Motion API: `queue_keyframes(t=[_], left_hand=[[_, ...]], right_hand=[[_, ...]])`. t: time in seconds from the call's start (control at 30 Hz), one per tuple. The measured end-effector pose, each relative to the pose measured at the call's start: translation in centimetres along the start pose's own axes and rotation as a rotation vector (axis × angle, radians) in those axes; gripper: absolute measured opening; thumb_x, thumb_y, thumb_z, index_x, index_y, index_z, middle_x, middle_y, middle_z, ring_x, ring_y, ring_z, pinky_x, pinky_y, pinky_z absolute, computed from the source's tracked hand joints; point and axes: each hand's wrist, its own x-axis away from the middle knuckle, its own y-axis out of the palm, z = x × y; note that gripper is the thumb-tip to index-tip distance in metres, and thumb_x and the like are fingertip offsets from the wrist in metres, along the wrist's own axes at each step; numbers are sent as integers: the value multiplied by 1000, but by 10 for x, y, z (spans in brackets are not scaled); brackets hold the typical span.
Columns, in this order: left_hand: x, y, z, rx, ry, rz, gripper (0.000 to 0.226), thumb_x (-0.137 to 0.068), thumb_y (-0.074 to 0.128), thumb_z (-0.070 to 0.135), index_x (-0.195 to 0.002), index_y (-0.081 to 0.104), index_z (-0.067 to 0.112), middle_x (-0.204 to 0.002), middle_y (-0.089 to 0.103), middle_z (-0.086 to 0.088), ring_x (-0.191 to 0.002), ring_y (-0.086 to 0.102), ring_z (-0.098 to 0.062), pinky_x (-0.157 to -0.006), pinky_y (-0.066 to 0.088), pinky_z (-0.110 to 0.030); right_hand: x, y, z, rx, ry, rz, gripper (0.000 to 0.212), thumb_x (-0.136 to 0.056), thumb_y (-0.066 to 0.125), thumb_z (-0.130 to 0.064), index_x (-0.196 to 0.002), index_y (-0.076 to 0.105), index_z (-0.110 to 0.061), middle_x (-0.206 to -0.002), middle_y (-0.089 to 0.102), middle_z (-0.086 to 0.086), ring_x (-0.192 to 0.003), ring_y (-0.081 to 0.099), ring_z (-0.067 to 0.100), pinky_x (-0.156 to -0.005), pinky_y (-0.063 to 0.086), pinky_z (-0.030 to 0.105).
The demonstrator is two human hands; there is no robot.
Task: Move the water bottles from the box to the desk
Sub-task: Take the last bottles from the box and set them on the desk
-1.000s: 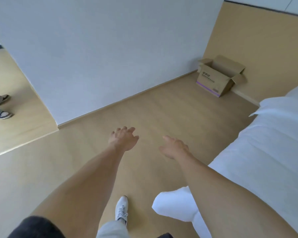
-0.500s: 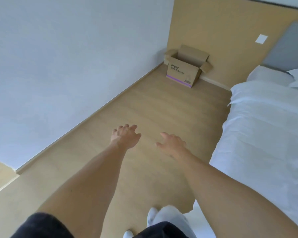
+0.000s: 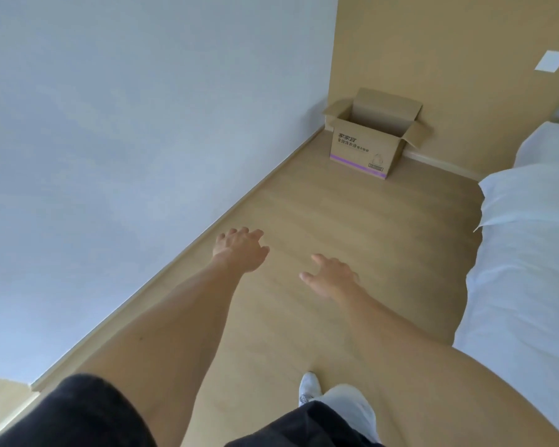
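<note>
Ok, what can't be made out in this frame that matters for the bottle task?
- Contents of the cardboard box, head view: its front wall and raised flaps hide the inside, so no bottles show.
- The desk: outside the frame.
- Small print on the box front: too small to read.
- Both hands, left and right, hold nothing.

Box [image 3: 365,148]: brown cardboard carton, upright on the floor in the far corner where the two walls meet, all four top flaps open, dark print and a purple stripe along the base of its near side, contents hidden from this angle.
</note>
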Motion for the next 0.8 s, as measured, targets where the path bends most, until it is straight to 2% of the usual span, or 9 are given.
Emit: queue_keyframes(t=[0.47, 0.8], left_hand=[[-217, -62, 103, 29, 174, -25, 52, -104, 32, 50, -151, 37, 29, -149, 45, -6, -137, 40, -29, -111, 32, -44], [-432, -118, 152, 18, 360, -19, 50, -104, 35, 47, -150, 38, 28, -145, 47, -6, -132, 44, -28, -107, 35, -43]], right_hand=[[-174, -113, 59, -7, 153, 19, 69, -95, 46, -62, -154, 29, -32, -151, 42, 8, -139, 41, 29, -110, 36, 41], [-330, -223, 81, -40, 354, 90, 71, -94, 48, -61, -156, 27, -33, -154, 41, 11, -141, 39, 30, -111, 36, 41]])
